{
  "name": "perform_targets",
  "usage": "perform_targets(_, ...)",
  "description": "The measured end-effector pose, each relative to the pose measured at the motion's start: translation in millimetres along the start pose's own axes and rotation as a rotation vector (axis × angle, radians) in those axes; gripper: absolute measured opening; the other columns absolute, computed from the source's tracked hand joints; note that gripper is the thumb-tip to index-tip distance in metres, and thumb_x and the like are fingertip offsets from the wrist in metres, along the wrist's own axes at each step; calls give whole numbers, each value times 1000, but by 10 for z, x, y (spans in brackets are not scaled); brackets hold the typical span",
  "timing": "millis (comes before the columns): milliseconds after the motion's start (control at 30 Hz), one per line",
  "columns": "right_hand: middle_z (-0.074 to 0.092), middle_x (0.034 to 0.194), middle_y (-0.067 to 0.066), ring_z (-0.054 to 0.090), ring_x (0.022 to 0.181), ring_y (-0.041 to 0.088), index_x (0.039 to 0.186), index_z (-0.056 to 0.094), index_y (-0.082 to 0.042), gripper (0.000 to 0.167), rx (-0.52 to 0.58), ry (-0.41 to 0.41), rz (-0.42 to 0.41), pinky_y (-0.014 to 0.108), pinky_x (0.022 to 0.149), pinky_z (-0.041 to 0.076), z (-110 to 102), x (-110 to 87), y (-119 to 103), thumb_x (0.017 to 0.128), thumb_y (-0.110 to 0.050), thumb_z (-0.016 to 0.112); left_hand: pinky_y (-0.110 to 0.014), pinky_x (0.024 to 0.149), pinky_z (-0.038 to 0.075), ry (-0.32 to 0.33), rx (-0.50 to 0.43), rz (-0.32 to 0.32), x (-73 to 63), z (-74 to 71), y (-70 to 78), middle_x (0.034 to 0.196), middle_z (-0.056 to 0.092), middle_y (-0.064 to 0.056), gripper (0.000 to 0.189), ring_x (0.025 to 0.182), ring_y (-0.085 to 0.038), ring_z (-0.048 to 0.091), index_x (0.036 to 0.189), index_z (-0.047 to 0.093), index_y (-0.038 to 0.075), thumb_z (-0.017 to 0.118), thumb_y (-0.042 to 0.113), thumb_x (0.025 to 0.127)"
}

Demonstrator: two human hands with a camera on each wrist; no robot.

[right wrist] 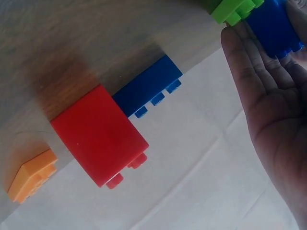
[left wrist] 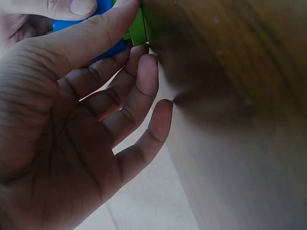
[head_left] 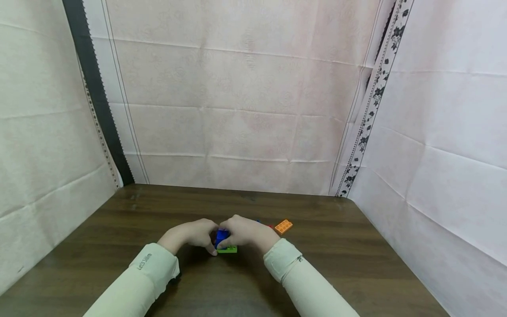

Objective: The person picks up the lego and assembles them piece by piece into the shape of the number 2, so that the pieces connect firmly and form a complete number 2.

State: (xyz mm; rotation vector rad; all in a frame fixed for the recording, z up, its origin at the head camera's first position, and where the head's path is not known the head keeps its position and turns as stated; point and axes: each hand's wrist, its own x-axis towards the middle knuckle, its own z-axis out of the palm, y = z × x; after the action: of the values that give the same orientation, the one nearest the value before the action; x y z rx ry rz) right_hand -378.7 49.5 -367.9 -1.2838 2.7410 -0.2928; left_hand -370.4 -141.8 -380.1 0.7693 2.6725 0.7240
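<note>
A green building brick (head_left: 228,249) lies on the table with a tall blue brick (head_left: 222,236) standing on its left part. My left hand (head_left: 196,233) grips the green brick's left end between thumb and index finger; in the left wrist view its other fingers curve loosely beside the table. From the other side, my right hand (head_left: 245,231) holds the blue brick between thumb and fingers. Studs show on the bare part of the green brick (right wrist: 237,8) in the right wrist view. Whether the blue brick is fully seated is hidden by the fingers.
Right of the hands stand a long blue brick (right wrist: 148,85), a large red brick (right wrist: 100,136) and an orange brick (head_left: 283,226). In the head view the right hand mostly covers the first two. Pale cloth (head_left: 245,110) hangs behind the table (head_left: 336,273) and along both sides.
</note>
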Motion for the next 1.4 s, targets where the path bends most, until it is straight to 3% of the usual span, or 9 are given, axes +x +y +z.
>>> perform_targets(300,68,96,-10,60,79,-1,118,68,-15,36,-33,-3,-12,18,72,51,10,-8,-38,91,-40,74,-42,81,53,5,10,3,12,9,-34,90,65,4,31,83,-16,60,98,69,16,90,19,75)
perform_targets(567,69,99,-11,60,79,-3,124,66,-16,40,1,2,-26,17,71,50,38,-15,-12,93,-41,73,-41,79,53,10,0,23,-64,-65,22,92,65,5,32,84,-15,60,102,67,16,88,18,78)
perform_targets(767,68,94,-12,60,75,-3,117,67,-16,32,23,7,-26,15,69,50,44,-17,26,95,-39,70,-41,81,55,39,16,47,-133,-226,99,94,68,4,26,87,-14,63,103,72,15,84,22,82)
perform_targets(1000,67,91,-11,60,72,-2,114,66,-15,31,51,5,-34,15,67,50,42,-18,19,94,-38,72,-42,83,56,57,50,34,-150,-245,142,97,71,6,30,90,-13,66,107,75,11,81,31,86)
perform_targets(1400,68,91,-9,59,69,0,117,66,-15,35,40,6,-1,16,65,50,37,-27,11,93,-39,73,-35,72,55,80,113,5,-142,-243,264,82,68,8,15,74,-12,63,95,77,14,80,26,87)
